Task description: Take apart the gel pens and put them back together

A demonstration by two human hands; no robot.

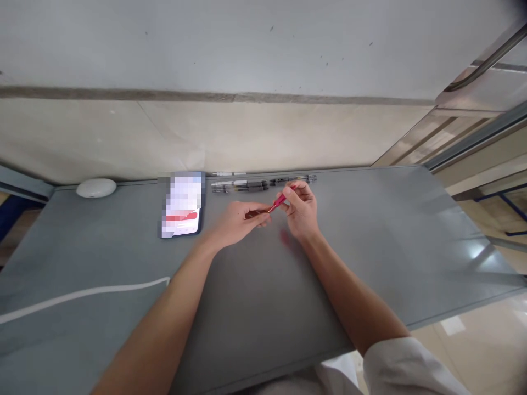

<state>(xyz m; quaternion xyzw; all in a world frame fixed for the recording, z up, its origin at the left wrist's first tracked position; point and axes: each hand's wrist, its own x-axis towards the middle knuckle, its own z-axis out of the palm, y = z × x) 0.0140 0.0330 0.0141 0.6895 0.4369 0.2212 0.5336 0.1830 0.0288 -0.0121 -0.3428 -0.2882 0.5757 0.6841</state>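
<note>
Above the grey table, both my hands meet at a slim red pen (281, 199). My right hand (302, 208) pinches its thicker red part between thumb and fingers. The fingers of my left hand (242, 222) are closed around its thin lower end, which points down to the left; whether that end is a refill or a tip I cannot tell. Behind my hands, several black and clear pens or pen parts (247, 186) lie in a row. More dark pen parts (284, 180) lie just behind my right hand, partly hidden by it. A blurred red patch (285, 237) shows on the table below.
A phone (183, 203) with a lit, pixelated screen lies left of my hands. A white oval case (96, 188) sits at the back left. A white cable (82, 293) crosses the table's left side. The wall (288, 131) rises along the back edge.
</note>
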